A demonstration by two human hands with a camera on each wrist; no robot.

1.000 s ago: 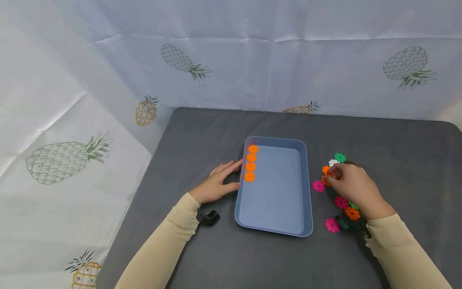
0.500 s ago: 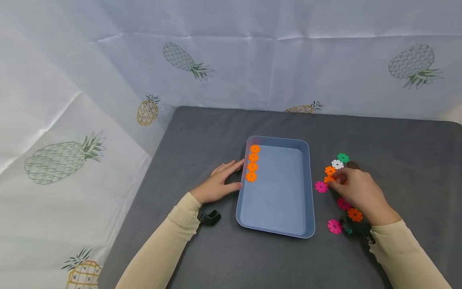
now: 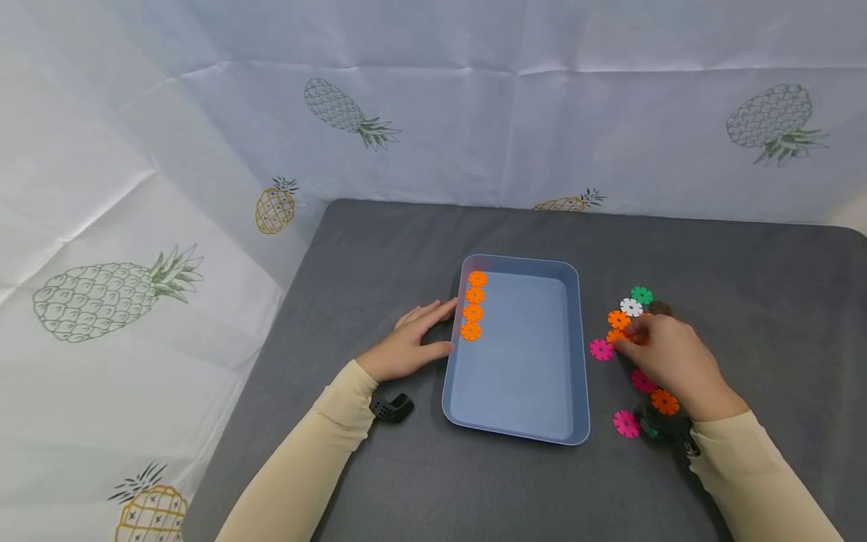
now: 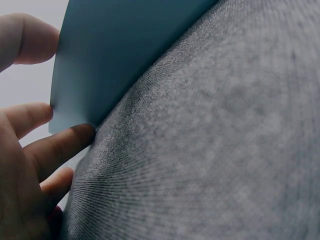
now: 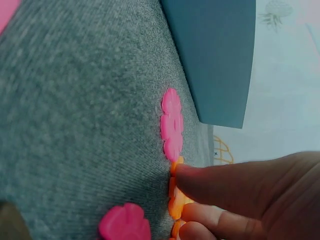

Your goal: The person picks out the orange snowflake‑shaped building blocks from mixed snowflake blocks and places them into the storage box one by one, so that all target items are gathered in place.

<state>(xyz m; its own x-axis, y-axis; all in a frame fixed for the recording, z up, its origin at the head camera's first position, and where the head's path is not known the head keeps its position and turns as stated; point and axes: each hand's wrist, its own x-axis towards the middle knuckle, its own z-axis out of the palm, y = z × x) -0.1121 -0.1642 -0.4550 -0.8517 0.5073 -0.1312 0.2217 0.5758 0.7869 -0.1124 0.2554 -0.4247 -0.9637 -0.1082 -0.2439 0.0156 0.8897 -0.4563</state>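
My left hand (image 3: pixel 406 346) rests at the left side of a shallow blue tray (image 3: pixel 521 376), its straight fingers touching the wall. In the left wrist view, those fingertips (image 4: pixel 82 132) meet the tray's outer side. Along the tray's inner left edge lies a column of several orange flower-shaped discs (image 3: pixel 473 312). To the right of the tray, my right hand (image 3: pixel 667 357) pinches an orange flower-shaped disc (image 5: pixel 176 197) between thumb and fingers, low over the table. A pink disc (image 3: pixel 600 350) lies flat just beside it. The right palm and fingers hide some nearby pieces.
Around the right hand lie green (image 3: pixel 641 295), white (image 3: pixel 631 307), brown (image 3: pixel 660 308) and another orange disc (image 3: pixel 618 320). Closer in are a magenta disc (image 3: pixel 643 381), an orange one (image 3: pixel 664 402) and a pink one (image 3: pixel 626 424). A pineapple-print cloth (image 3: pixel 433 135) hangs behind the grey table.
The right hand has shifted slightly right and down at the orange disc, showing more of the white and brown discs. The left hand stays at the tray's wall.
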